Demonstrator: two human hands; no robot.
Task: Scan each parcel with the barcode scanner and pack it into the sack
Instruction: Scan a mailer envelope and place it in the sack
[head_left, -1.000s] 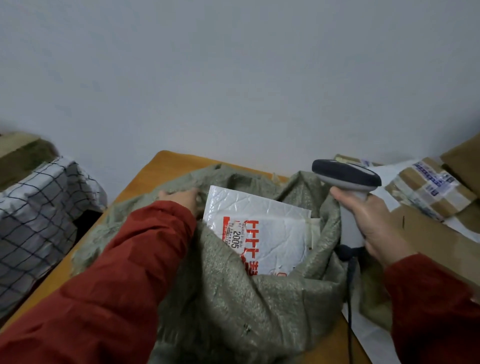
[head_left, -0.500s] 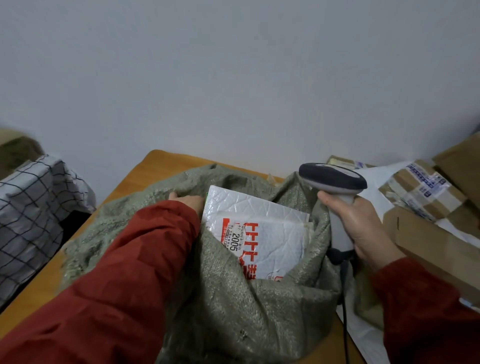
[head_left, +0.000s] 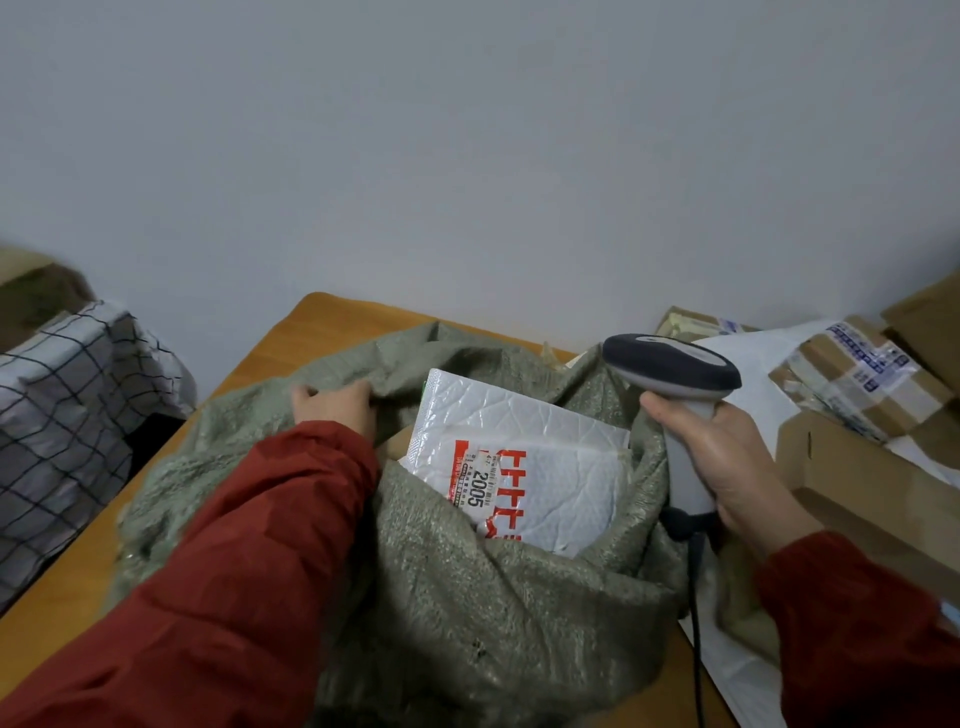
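Left grip (head_left: 332, 410) clutches the sack (head_left: 467, 613) rim; right grip (head_left: 727, 462) grasps the barcode scanner (head_left: 670, 364). Between both grips, a white parcel (head_left: 545, 467) stands inside the sack.

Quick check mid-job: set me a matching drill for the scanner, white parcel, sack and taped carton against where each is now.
1 barcode scanner
2 white parcel
3 sack
4 taped carton

A rim held by the left hand
B far right, outside the sack
C standing in the sack's mouth
D gripped by the right hand

Pairs: 1-D, 2-C, 3-A, 4-B
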